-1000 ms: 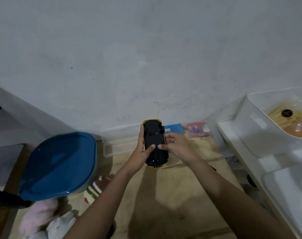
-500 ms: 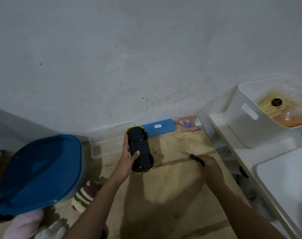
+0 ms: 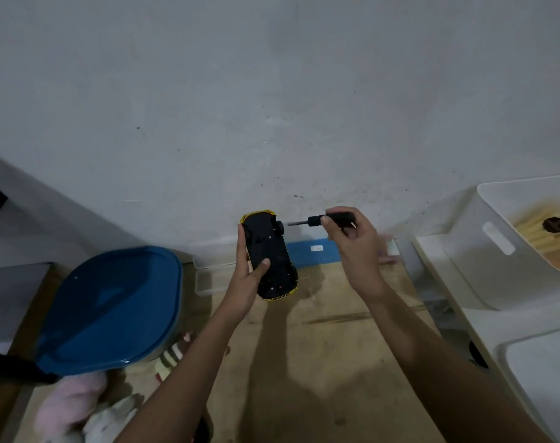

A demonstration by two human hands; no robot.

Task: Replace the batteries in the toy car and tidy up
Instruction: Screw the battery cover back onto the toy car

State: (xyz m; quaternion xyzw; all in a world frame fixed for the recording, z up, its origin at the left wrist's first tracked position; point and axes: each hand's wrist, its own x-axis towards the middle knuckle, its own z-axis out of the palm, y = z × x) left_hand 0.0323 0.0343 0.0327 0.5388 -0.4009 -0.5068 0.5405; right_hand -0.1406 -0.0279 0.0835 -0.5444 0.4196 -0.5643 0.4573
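Centre of frame: the left hand (image 3: 250,276) has a closed grip on the toy car (image 3: 270,255), held underside up, black chassis facing the camera, yellow bodywork showing at both ends; the thumb lies across the chassis. To the right of the car, the right hand (image 3: 357,247) has a closed grip on the black handle of a screwdriver (image 3: 323,219), held roughly level, its metal tip pointing left and ending just beside the car's upper right wheel; contact cannot be confirmed. Both are held above a wooden worktop (image 3: 320,362). Behind them, against the wall, lie a blue case (image 3: 310,251) and a clear plastic tray (image 3: 211,276). A blue-lidded container (image 3: 112,305) occupies the lower left. A white bin (image 3: 509,244) stands at the right edge of the frame.
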